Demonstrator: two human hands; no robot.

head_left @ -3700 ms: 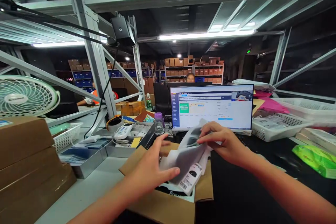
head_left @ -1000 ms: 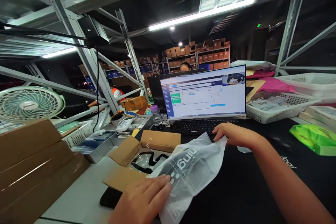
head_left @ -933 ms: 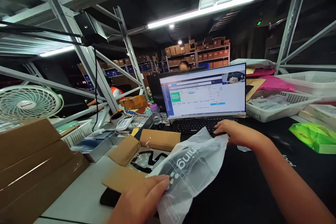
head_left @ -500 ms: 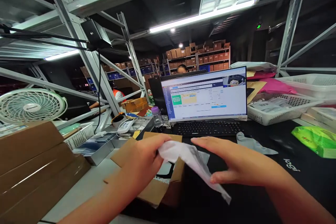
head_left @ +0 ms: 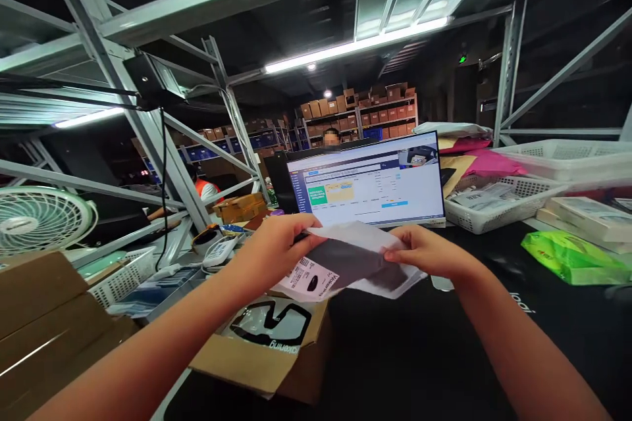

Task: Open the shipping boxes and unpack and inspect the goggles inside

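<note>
A translucent white plastic bag (head_left: 375, 263) is stretched out between my two hands, above the desk and in front of the monitor. My left hand (head_left: 281, 247) pinches its left end, where a printed white label (head_left: 312, 278) shows through or on the bag. My right hand (head_left: 422, 251) pinches the bag's right edge between thumb and fingers. Below my left hand stands an open cardboard box (head_left: 247, 362). Inside its mouth lies a clear package with a black outline print (head_left: 271, 323). What the bag contains, if anything, I cannot make out.
Behind the bag stands a monitor (head_left: 365, 184). At the right are a green packet (head_left: 575, 256), white boxes (head_left: 590, 217) and a perforated white basket (head_left: 503, 207). To the left are large cartons (head_left: 44, 316) and a fan (head_left: 34, 220). A person (head_left: 205, 189) in an orange vest is farther back.
My right hand has closed on the bag's right side. The bag, hanging crumpled from my left hand before, is now spread wide and raised, with its label showing. The view has shifted right.
</note>
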